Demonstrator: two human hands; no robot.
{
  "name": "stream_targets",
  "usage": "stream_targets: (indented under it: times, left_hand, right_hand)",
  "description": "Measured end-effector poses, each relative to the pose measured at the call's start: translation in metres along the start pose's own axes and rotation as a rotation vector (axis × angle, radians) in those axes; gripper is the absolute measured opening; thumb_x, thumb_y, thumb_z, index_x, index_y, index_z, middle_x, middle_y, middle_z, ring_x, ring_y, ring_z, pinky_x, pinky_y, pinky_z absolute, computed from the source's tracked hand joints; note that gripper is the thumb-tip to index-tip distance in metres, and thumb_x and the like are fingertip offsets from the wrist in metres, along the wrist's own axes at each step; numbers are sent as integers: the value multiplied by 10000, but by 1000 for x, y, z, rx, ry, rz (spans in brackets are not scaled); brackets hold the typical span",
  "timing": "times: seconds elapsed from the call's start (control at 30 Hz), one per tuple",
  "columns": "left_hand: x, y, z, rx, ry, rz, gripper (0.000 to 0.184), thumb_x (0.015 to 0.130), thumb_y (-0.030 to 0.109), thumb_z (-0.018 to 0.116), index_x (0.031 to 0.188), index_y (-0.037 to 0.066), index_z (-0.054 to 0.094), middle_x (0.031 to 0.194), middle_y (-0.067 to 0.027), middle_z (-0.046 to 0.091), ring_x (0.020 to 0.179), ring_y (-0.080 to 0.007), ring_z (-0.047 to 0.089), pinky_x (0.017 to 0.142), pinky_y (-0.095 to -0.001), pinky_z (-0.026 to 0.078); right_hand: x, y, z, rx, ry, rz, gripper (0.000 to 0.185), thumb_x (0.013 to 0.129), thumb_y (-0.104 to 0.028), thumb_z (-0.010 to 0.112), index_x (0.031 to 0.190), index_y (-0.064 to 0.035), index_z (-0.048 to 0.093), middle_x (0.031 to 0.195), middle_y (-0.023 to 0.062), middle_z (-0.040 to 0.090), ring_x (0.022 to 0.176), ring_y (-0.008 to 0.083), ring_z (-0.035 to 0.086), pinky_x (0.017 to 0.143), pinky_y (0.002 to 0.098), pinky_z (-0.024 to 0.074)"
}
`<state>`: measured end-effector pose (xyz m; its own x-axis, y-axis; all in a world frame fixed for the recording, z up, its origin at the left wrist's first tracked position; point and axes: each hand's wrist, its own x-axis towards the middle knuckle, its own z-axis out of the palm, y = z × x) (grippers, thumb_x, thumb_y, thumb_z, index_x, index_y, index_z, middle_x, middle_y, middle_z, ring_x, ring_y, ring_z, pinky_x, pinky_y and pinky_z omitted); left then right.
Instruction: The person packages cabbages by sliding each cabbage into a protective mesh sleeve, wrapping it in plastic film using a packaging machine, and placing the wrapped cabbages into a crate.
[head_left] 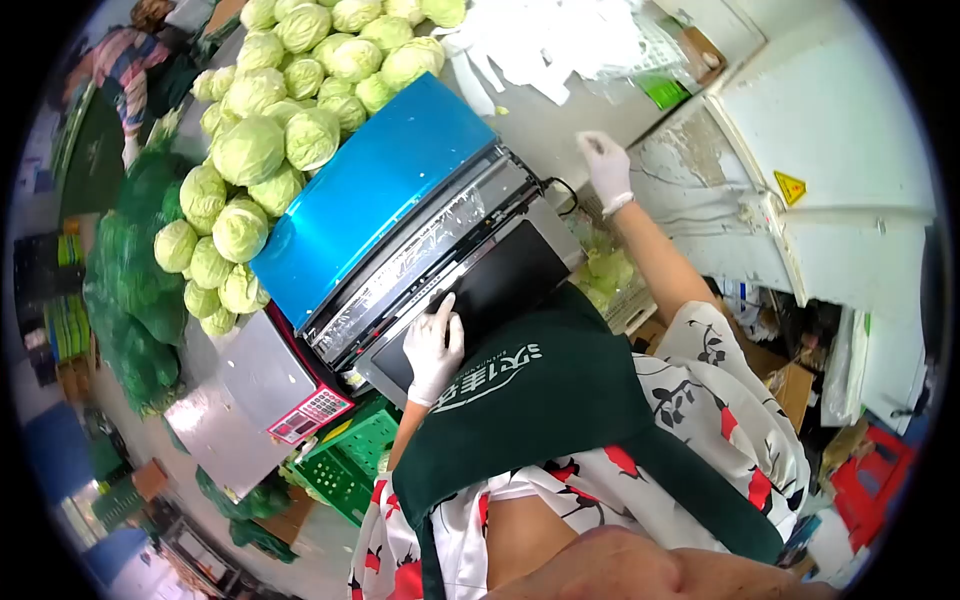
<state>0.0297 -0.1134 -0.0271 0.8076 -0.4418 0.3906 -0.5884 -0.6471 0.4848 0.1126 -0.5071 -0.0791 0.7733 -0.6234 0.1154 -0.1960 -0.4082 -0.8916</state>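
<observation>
Resting at the near side of the film-wrapping machine, the gloved left hand lay with its fingertips at the edge of the black plate, its grip loosely apart. The gloved right hand hung past the machine's right end, near the black cord, fingers curled; whether that grip closed on anything, I could not tell. The machine stood before the wearer, beside the piled cabbages on the bench. Its body looked heavy and rigid, best held low at both ends; the blue cover seemed smooth and apt to slip under gloves. The clear film looked light, clingy and easily torn, better pinched by its edge.
</observation>
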Motion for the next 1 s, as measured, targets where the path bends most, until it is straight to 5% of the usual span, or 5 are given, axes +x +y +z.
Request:
stream_targets:
  times: [0.37, 0.43, 0.63, 0.77, 1.0]
  left_hand:
    - [8, 4, -28, 72, -15, -223, 354, 837, 91, 697, 1189, 82, 664, 752, -40, 598, 716, -214, 603, 676, -358, 507]
    - [8, 2, -32, 94, -30, -261, 377, 842, 100, 692, 1215, 83, 642, 727, -32, 580, 722, -206, 595, 674, -351, 507]
    - [13, -7, -40, 157, 27, -322, 359, 844, 108, 687, 1201, 95, 651, 720, -32, 577, 714, -204, 590, 672, -346, 505]
    - [22, -12, -48, 74, 121, -314, 328, 851, 113, 678, 1177, 81, 661, 754, -43, 602, 724, -216, 597, 681, -354, 511]
    - [106, 12, -96, -48, 177, -117, 700, 813, 256, 743, 1407, 11, 465, 1456, -188, 457, 1364, -370, 415, 1112, -482, 351]
  right_hand:
    - [206, 123, 104, -461, 102, 335, 724, 786, -560, 711, 1238, 2, 647, 1250, 217, 654, 1182, 361, 608, 1007, 381, 457]
    - [276, 248, 121, -462, -127, 368, 778, 771, -610, 704, 1258, -6, 640, 1263, 209, 649, 1177, 375, 608, 1004, 400, 460]
    - [217, 83, 61, -1039, -139, 22, 562, 920, -517, 545, 1223, -58, 657, 1179, 232, 669, 1094, 430, 625, 936, 485, 488]
    - [185, -43, 1, -922, 293, -166, 441, 934, -402, 555, 1183, -47, 631, 1062, 240, 684, 1004, 432, 645, 840, 506, 503]
    - [19, -264, 21, -361, -629, -952, 147, 888, -80, 641, 1011, -19, 692, 1018, 155, 660, 974, 344, 607, 904, 413, 476]
